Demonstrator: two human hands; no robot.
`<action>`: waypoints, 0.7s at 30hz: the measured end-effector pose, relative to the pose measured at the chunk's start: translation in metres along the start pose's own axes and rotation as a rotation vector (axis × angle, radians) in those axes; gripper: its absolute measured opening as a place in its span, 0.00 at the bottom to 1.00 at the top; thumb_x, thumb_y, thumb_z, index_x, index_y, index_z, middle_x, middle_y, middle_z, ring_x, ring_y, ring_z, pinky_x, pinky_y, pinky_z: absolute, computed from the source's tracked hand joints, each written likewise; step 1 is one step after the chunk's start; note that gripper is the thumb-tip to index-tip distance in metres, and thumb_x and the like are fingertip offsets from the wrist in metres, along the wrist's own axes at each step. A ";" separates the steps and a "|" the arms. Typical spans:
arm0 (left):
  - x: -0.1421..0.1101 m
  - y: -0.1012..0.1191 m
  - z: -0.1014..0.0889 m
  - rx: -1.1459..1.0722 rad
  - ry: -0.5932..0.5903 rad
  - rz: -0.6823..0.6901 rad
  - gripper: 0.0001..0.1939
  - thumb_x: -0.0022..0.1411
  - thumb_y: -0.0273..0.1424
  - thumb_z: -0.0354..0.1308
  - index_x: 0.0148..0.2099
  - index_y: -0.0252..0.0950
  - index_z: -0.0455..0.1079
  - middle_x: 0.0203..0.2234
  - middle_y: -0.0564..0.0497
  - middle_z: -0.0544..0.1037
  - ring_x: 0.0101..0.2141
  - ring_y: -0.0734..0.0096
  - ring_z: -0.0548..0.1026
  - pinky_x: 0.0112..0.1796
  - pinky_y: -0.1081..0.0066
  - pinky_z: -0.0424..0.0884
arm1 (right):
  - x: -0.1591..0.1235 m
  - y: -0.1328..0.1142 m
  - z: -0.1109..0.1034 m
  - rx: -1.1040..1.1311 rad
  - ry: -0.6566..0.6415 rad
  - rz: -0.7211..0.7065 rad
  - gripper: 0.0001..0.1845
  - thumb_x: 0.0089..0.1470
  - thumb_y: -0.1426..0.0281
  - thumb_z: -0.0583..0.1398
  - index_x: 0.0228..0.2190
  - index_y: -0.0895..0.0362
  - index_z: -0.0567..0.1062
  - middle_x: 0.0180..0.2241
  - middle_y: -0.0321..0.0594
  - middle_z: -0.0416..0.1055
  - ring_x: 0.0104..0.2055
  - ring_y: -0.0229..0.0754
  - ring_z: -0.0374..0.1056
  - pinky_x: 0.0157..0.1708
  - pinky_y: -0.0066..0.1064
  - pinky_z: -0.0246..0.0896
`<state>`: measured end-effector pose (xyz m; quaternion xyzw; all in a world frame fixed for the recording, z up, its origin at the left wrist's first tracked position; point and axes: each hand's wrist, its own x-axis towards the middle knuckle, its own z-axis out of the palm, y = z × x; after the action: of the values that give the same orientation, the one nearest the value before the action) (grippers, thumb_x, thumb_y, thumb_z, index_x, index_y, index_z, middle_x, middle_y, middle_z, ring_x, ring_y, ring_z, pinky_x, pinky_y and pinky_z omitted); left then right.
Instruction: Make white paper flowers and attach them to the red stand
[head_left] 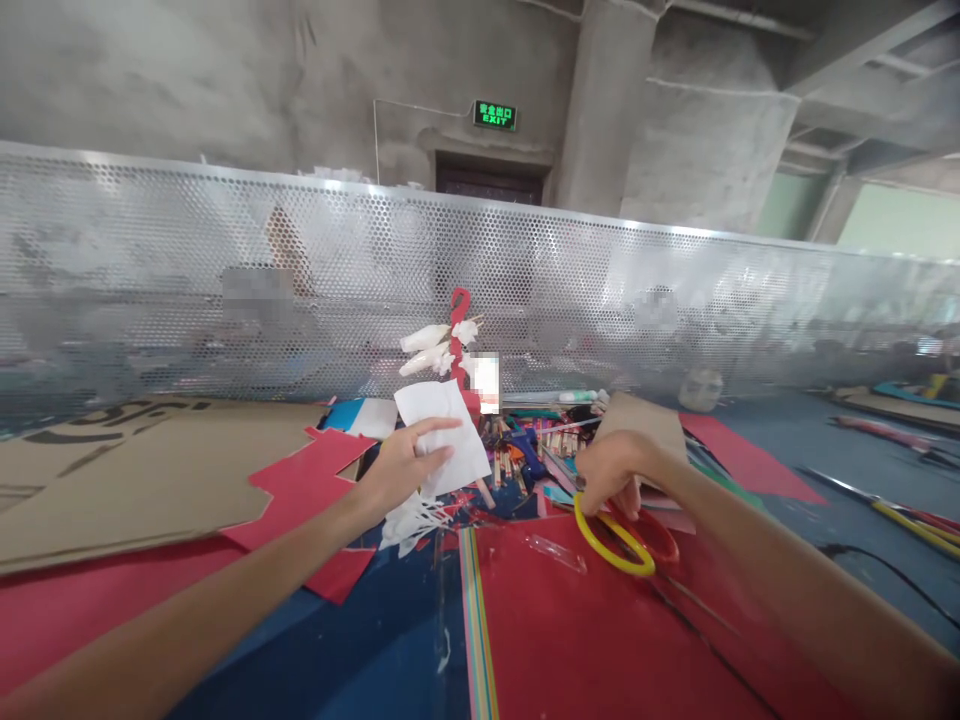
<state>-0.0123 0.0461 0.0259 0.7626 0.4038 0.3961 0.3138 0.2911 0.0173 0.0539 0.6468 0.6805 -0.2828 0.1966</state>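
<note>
My left hand (411, 462) holds a small sheet of white paper (459, 440) between thumb and fingers, above the table. My right hand (611, 470) is closed on a pair of scissors (615, 548) with one yellow and one red handle loop. The loops hang toward me over a stack of red paper (555, 620), and the fingers partly hide the metal. Just beyond the left hand stands a red piece with white paper flowers (426, 358) on it. White paper strips (411, 525) lie below that hand.
Brown cardboard (150, 470) and cut red paper (307, 485) lie at left. A blue glue gun (529, 452) sits among pens and scraps. At right are other scissors (862, 488), a glass jar (701, 388) and a dark cable (885, 565). A perforated metal screen (600, 300) bounds the back.
</note>
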 end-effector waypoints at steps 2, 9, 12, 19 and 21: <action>0.000 -0.001 0.000 0.009 0.011 0.012 0.23 0.54 0.38 0.59 0.52 0.36 0.74 0.13 0.60 0.58 0.14 0.79 0.53 0.18 0.77 0.49 | -0.012 -0.004 -0.004 -0.084 -0.041 0.086 0.15 0.45 0.61 0.62 0.17 0.59 0.71 0.16 0.42 0.70 0.22 0.45 0.73 0.18 0.29 0.67; 0.003 -0.010 0.001 -0.141 -0.027 -0.067 0.22 0.54 0.40 0.61 0.49 0.34 0.75 0.12 0.62 0.55 0.13 0.81 0.50 0.16 0.78 0.45 | -0.049 0.008 -0.021 0.025 0.077 -0.148 0.12 0.45 0.68 0.60 0.34 0.58 0.68 0.25 0.39 0.74 0.26 0.45 0.74 0.21 0.30 0.67; 0.006 -0.020 0.001 -0.235 -0.035 -0.103 0.23 0.55 0.41 0.61 0.49 0.34 0.76 0.13 0.60 0.59 0.13 0.81 0.53 0.16 0.78 0.48 | -0.048 0.014 -0.023 0.140 0.065 -0.439 0.19 0.46 0.71 0.61 0.42 0.57 0.67 0.29 0.36 0.73 0.29 0.41 0.73 0.28 0.29 0.69; 0.009 -0.031 0.002 -0.505 0.042 -0.131 0.27 0.52 0.43 0.66 0.51 0.35 0.74 0.27 0.49 0.78 0.25 0.73 0.73 0.25 0.76 0.67 | -0.024 0.002 -0.014 0.443 0.095 -0.860 0.23 0.51 0.63 0.64 0.45 0.57 0.64 0.41 0.42 0.73 0.41 0.41 0.72 0.42 0.35 0.67; 0.009 -0.029 0.002 -0.534 0.089 -0.127 0.28 0.50 0.42 0.67 0.51 0.35 0.73 0.28 0.47 0.79 0.25 0.72 0.74 0.26 0.75 0.69 | -0.018 -0.004 -0.010 0.502 0.078 -0.892 0.24 0.53 0.62 0.63 0.47 0.57 0.62 0.40 0.43 0.73 0.40 0.40 0.71 0.41 0.35 0.67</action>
<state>-0.0180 0.0677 0.0049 0.6078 0.3454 0.5011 0.5101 0.2896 0.0103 0.0736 0.3309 0.8083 -0.4694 -0.1300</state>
